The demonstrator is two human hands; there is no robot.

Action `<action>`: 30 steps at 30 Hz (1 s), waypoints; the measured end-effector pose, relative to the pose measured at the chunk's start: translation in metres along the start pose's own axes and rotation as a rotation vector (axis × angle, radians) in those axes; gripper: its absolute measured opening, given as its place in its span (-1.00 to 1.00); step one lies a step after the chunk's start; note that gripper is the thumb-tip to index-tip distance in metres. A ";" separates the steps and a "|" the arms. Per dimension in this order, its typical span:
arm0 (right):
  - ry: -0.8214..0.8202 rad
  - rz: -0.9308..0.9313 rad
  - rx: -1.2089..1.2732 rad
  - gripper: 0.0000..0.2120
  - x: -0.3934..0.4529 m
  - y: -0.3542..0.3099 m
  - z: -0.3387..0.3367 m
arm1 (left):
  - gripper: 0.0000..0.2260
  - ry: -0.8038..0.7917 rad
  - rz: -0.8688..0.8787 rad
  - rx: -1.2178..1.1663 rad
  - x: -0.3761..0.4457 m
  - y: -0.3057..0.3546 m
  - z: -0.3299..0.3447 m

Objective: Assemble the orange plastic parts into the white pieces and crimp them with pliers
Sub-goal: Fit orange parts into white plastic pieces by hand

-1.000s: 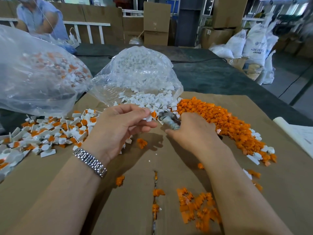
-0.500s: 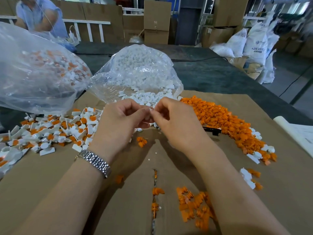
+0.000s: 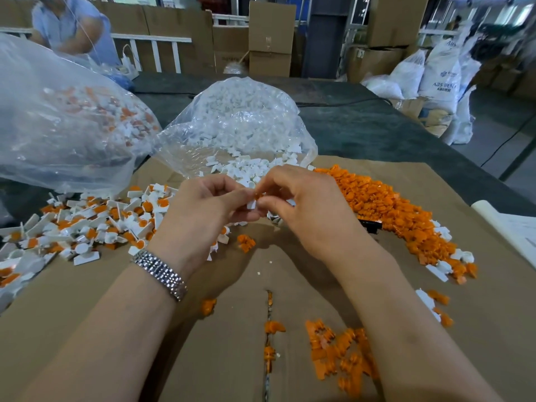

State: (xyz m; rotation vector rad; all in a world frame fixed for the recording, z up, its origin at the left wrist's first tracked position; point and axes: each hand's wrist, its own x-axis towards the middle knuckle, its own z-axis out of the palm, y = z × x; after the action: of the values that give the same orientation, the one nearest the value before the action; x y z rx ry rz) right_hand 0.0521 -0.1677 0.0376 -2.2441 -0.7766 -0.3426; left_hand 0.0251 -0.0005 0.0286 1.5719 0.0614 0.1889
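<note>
A second ago the right hand was down on the cardboard at the pliers; now it is up against the left, and the grey tool lies let go beneath it, a glimpse of metal showing under the palm.

Far left, a big clear bag (image 3: 66,117) slumps with mixed white-and-orange parts inside, presumably finished stock kept out of the way; below it the heap of assembled pieces (image 3: 87,224) spreads over the cardboard (image 3: 226,358) on the left side, where a finished one can be dropped without a reach; the left hand (image 3: 203,210), a metal watch (image 3: 161,275) on its wrist, pinches a white piece (image 3: 251,204) between thumb and fingertips, holding it steady as the socket; the right hand (image 3: 301,207) pinches a small orange part (image 3: 257,195) just above it, the two touching, which reads as the insert being seated; behind the hands an open bag of white pieces (image 3: 237,132) spills toward them, so the next blank is close; the pliers (image 3: 275,219) sit just under the right hand, handy for the crimp that I judge comes next; to the right the orange pile (image 3: 388,210) curves along that hand's side, feeding it; loose orange scraps (image 3: 336,352) lie nearer the person.
</note>
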 end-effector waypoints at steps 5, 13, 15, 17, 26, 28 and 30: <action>0.066 -0.085 -0.175 -0.84 -0.001 -0.004 0.002 | -0.82 0.002 0.001 -0.108 0.001 -0.002 0.004; 0.052 0.303 -0.238 -0.78 0.001 -0.018 0.019 | -0.87 0.088 0.103 0.071 0.002 -0.010 0.016; -0.001 0.428 -0.166 -0.79 0.002 -0.015 0.021 | -0.89 0.091 0.137 0.163 0.000 -0.011 0.020; -0.043 0.507 0.040 -0.77 0.004 -0.011 0.015 | -0.88 0.076 0.095 0.154 0.000 -0.010 0.020; -0.067 0.073 0.120 -0.81 -0.001 0.003 -0.010 | -0.91 -0.013 -0.119 -0.032 0.002 -0.002 0.003; -0.087 0.038 0.031 -0.82 -0.001 0.003 -0.010 | -0.87 -0.048 -0.143 0.001 0.002 -0.002 0.001; -0.104 -0.004 -0.023 -0.83 0.000 0.001 -0.009 | -0.82 -0.083 -0.145 0.020 0.001 0.000 -0.001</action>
State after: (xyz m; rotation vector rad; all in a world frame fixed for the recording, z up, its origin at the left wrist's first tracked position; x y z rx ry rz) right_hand 0.0521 -0.1749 0.0433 -2.2972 -0.8358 -0.2391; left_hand 0.0263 0.0004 0.0282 1.5872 0.1118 0.0095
